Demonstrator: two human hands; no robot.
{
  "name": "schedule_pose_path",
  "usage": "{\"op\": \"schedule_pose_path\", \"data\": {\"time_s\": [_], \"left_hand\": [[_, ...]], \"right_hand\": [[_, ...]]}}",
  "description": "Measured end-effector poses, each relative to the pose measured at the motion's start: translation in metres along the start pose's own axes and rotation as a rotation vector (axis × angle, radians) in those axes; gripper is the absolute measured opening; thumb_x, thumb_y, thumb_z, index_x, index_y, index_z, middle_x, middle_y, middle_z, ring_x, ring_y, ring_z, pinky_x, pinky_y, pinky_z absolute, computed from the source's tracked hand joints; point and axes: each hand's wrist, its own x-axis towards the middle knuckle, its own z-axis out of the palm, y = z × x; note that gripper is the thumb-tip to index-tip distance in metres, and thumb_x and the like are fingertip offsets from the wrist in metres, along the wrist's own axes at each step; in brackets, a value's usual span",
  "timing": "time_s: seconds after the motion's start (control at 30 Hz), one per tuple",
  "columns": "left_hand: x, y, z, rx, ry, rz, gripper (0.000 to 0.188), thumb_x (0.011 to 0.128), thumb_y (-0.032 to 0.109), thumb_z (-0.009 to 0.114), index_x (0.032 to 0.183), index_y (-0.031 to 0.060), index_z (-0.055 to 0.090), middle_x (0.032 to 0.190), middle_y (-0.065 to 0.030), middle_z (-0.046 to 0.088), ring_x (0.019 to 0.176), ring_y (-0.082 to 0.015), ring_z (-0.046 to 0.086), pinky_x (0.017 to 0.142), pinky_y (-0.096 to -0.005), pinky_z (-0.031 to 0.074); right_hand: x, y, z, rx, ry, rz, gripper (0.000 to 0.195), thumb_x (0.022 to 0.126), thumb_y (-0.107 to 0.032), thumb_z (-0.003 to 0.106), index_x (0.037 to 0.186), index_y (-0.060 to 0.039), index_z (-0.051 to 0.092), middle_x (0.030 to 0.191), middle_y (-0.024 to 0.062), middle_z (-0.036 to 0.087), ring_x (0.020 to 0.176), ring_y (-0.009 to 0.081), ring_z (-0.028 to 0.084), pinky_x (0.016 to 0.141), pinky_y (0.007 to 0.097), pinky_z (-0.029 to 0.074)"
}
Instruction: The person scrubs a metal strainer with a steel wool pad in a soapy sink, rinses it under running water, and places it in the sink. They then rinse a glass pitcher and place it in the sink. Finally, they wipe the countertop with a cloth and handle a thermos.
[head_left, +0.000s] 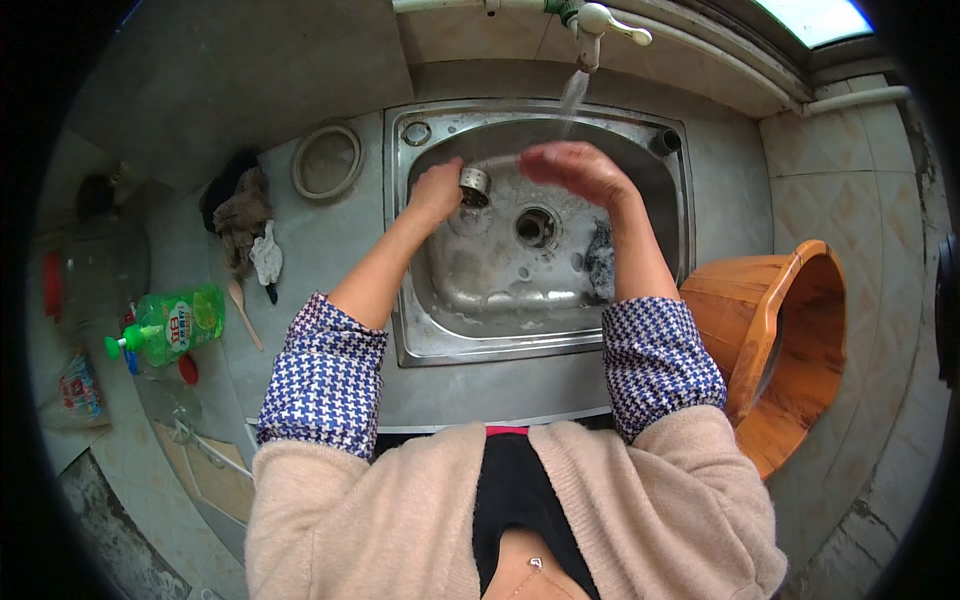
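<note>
A small perforated metal strainer basket (475, 186) is gripped in my left hand (439, 190), over the left part of the stainless steel sink (517, 289). My right hand (581, 171) is raised over the basin, flat and blurred, with nothing seen in it. Behind it, water falls from the white tap (591, 41); the hand hides where the stream lands. The uncovered drain hole (535, 227) lies between and below my hands. A dark, foamy scrubber or cloth (599, 259) rests at the basin's right side, partly covered by my right forearm.
Left of the sink are a round ring-shaped dish (327, 162), rags (244, 214), a wooden spoon (245, 315) and a green pump bottle of dish soap (180, 324). An orange wooden bucket (772, 337) is tipped at the right. Pipes (705, 56) run along the back wall.
</note>
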Motion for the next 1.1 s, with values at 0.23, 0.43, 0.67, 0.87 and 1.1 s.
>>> {"op": "schedule_pose_path", "data": {"time_s": [0.23,0.43,0.67,0.87,1.1], "left_hand": [[-0.012,-0.004,0.005,0.019,0.157,0.139,0.026,0.075,-0.001,0.044,0.099,0.0085,0.05,0.1,-0.014,0.056,0.086,-0.0383,0.056,0.069,-0.047,0.046],[-0.016,0.003,0.022,0.351,-0.362,0.188,0.025,0.074,0.004,0.051,0.098,0.0077,0.057,0.09,-0.0153,0.061,0.085,-0.0331,0.059,0.071,-0.0421,0.048],[0.007,-0.008,0.08,0.449,-0.478,0.126,0.03,0.074,0.003,0.053,0.102,0.0074,0.063,0.136,-0.0092,0.033,0.131,-0.0262,0.02,0.097,-0.0619,0.024],[0.006,-0.036,0.083,0.183,-0.404,0.176,0.025,0.064,0.001,0.058,0.088,0.0062,0.066,0.132,-0.0159,0.033,0.124,-0.0348,0.03,0.096,-0.0437,0.036],[0.021,-0.002,0.016,0.152,-0.576,0.058,0.022,0.063,0.0,0.059,0.082,0.0056,0.067,0.106,-0.0193,0.057,0.107,-0.0351,0.051,0.084,-0.0389,0.046]], "right_hand": [[-0.076,0.112,-0.022,-1.11,0.577,0.771,0.081,0.067,-0.031,0.073,0.134,-0.0273,0.03,0.139,0.0149,0.025,0.123,0.0394,0.031,0.095,0.0527,0.033],[-0.062,0.189,-0.031,-0.863,0.686,0.343,0.074,0.062,-0.007,0.065,0.128,-0.027,0.04,0.119,0.0208,0.045,0.103,0.039,0.051,0.088,0.0424,0.043],[0.061,0.146,0.057,-1.428,0.458,-0.197,0.056,0.074,-0.006,0.054,0.121,-0.0353,0.046,0.13,0.0125,0.04,0.12,0.0341,0.037,0.093,0.0472,0.037],[-0.017,0.171,-0.067,-1.461,0.741,0.111,0.059,0.081,-0.013,0.051,0.133,-0.0302,0.031,0.135,0.0136,0.03,0.122,0.0348,0.032,0.089,0.0603,0.033],[-0.009,0.2,0.068,-1.304,0.413,0.113,0.055,0.075,-0.02,0.055,0.127,-0.0282,0.041,0.14,0.0156,0.023,0.125,0.0392,0.027,0.088,0.0605,0.032]]}}
